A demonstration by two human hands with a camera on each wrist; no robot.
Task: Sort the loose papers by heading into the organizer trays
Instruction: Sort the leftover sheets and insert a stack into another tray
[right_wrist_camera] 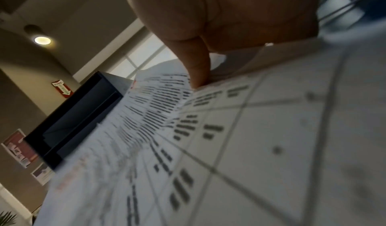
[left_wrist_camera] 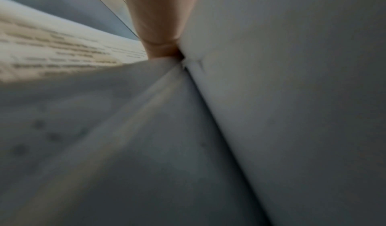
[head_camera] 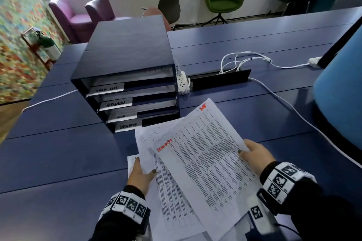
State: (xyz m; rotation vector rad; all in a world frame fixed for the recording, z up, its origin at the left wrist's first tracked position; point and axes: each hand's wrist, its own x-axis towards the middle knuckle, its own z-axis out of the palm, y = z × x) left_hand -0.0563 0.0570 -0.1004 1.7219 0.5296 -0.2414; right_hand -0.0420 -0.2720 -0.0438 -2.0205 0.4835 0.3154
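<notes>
The top sheet point(head_camera: 203, 154), printed with dense text and a red handwritten heading at its far corner, was pinched at its right edge by the right hand point(head_camera: 254, 157), thumb on top. It overlapped a second sheet point(head_camera: 166, 188) with a red heading, which the left hand point(head_camera: 140, 174) gripped at its left edge, thumb on top and fingers beneath. More sheets point(head_camera: 131, 160) lay under the left hand on the blue table point(head_camera: 58, 152). Beyond both hands, just past the far edge of the sheets, stood the dark organizer point(head_camera: 125, 72), its four trays labelled, the second reading ADMIN. To its right lay a white power strip point(head_camera: 182, 82) and white cables point(head_camera: 244, 60).
</notes>
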